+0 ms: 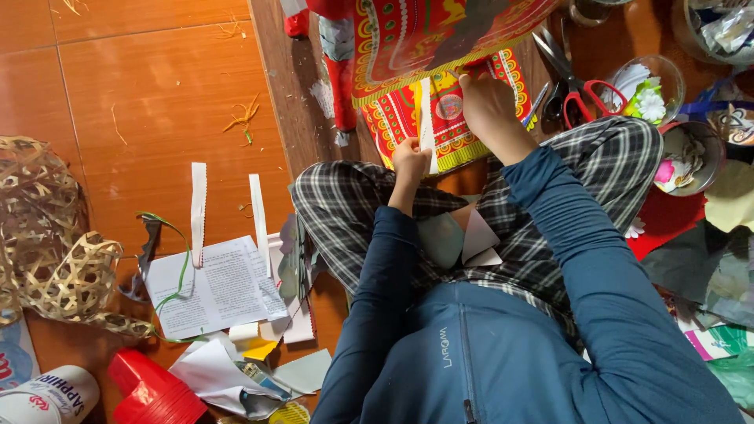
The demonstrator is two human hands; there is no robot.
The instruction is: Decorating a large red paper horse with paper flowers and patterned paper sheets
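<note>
Two hands: both work at one white paper strip (pixel 426 126) laid against a red patterned sheet (pixel 440 118) in front of a seated person's knees.
Left hand (pixel 410 161): closed around the lower end of the strip, fingers curled, just below the sheet's bottom edge.
Right hand (pixel 483 98): fingertips pinched on the sheet near the strip's upper end, to the right of the strip; whether they also touch the strip I cannot tell.
Strip: upright, running from the sheet's upper half down to its yellow-green border.
Sheet: red with yellow, green and white ornament, standing on a brown wooden board (pixel 287 86); a larger red patterned piece (pixel 424 39) overlaps it from above.
Right of the sheet: red-handled scissors (pixel 585 98) lie just beside it, then a clear bowl (pixel 648 86) with white paper flowers.
Left of the sheet, well apart: two more white strips (pixel 199 208) lie on the orange floor above a printed page (pixel 216 286).
Far left of the sheet: a woven bamboo basket (pixel 47 235) rests on the floor.
Below-left of the sheet: a red plastic cup (pixel 149 389) lies among paper scraps, near the person's left elbow.
Lap: checked trousers (pixel 353 204) and blue sleeves frame pale paper cut-outs (pixel 463 235) just below the sheet.
</note>
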